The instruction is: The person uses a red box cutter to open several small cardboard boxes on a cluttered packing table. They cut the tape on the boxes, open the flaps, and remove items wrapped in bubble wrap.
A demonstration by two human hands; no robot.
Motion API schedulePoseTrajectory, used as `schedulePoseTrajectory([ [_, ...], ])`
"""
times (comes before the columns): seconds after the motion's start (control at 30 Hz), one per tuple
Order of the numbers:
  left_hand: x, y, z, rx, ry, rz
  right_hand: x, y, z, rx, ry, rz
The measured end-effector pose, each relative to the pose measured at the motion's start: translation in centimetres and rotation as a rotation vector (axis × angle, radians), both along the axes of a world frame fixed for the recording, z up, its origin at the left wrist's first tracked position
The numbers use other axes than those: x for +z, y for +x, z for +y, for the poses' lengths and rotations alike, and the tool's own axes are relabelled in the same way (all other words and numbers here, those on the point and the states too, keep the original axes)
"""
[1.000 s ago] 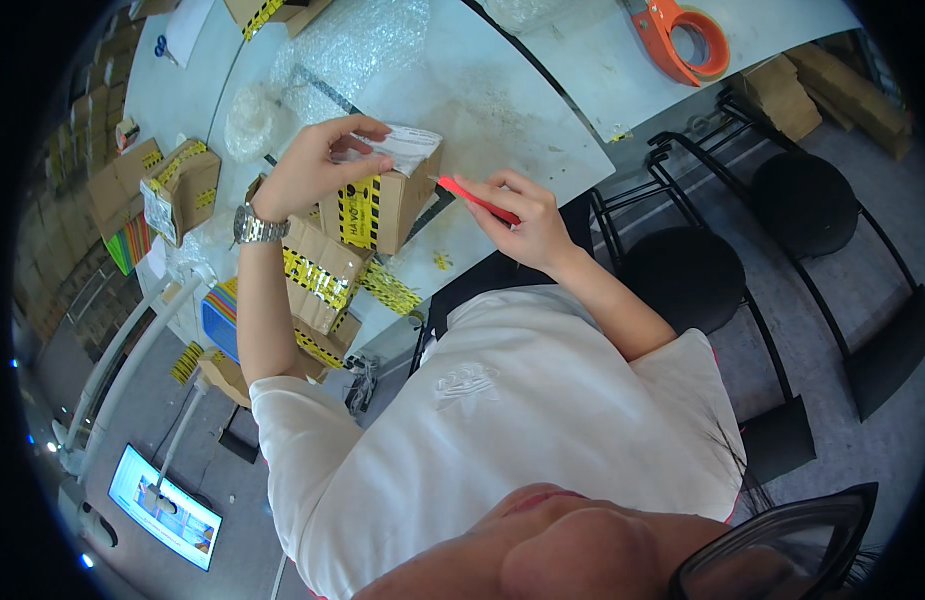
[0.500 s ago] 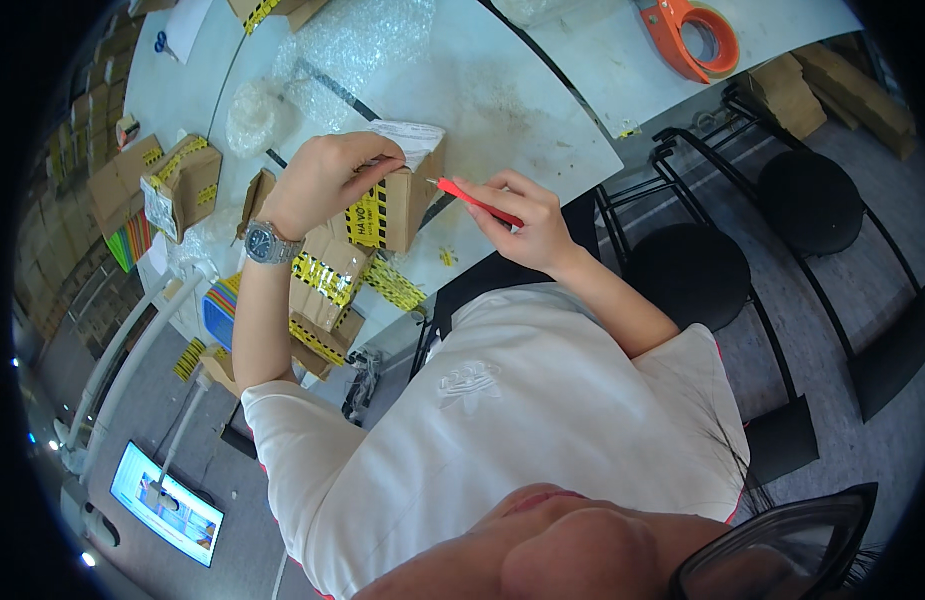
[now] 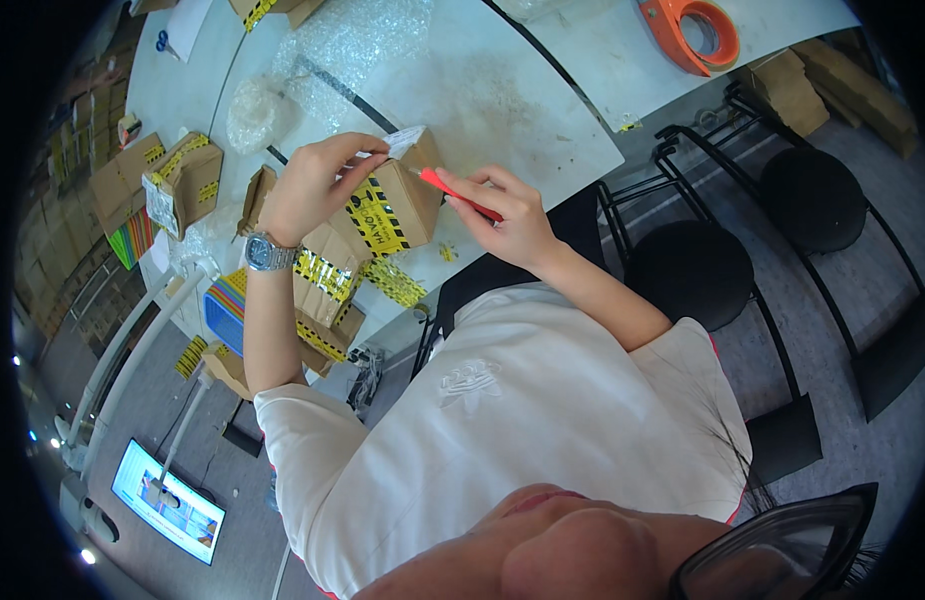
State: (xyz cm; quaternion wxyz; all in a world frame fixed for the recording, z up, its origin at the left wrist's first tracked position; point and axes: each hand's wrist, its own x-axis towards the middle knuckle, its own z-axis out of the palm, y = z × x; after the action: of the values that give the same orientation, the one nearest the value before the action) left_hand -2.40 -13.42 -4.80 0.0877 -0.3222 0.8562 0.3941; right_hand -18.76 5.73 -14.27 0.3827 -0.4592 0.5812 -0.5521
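A cardboard box (image 3: 410,195) stands tilted on the white table, with yellow-and-black printed tape on its near side and a white label (image 3: 406,140) on top. My left hand (image 3: 322,178), with a metal watch at the wrist, is closed with thumb and fingers pinched at the box's upper left edge. In my right hand (image 3: 509,220) is a slim red utility knife (image 3: 460,194), gripped between thumb and fingers. Its tip meets or nearly meets the box's upper edge; contact is hard to make out.
Bubble wrap (image 3: 357,45) covers part of the table beyond the box. Opened cardboard boxes (image 3: 187,185) lie at the left, with more taped cardboard (image 3: 322,270) below my left hand. An orange tape dispenser (image 3: 690,38) sits far right. Black stools (image 3: 690,275) stand to the right.
The knife has moved left and slightly up, closer to the box's upper edge. The box has turned a little, showing more of its right side. My left hand has shifted slightly left.
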Motion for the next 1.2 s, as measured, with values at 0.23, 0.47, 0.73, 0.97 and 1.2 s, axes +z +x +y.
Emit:
schedulePoseTrajectory([
  [0.23,0.2,0.4,0.0,-0.123,-0.125,0.0,0.1,0.5,-0.2,-0.002,-0.011,0.03],
  [0.47,0.0,0.6,0.5,-0.117,-0.196,-0.027,0.2,0.9,-0.2,-0.008,-0.003,0.13],
  [0.73,-0.1,0.5,0.6,-0.108,-0.228,-0.037,-0.2,1.3,-0.2,-0.02,-0.006,0.074],
  [0.97,-0.2,0.4,0.5,-0.103,-0.224,-0.03,-0.2,1.4,-0.6,-0.033,-0.016,0.057],
  [1.2,-0.3,0.4,0.4,-0.097,-0.219,-0.055,0.0,1.7,-0.6,-0.054,-0.016,0.025],
])
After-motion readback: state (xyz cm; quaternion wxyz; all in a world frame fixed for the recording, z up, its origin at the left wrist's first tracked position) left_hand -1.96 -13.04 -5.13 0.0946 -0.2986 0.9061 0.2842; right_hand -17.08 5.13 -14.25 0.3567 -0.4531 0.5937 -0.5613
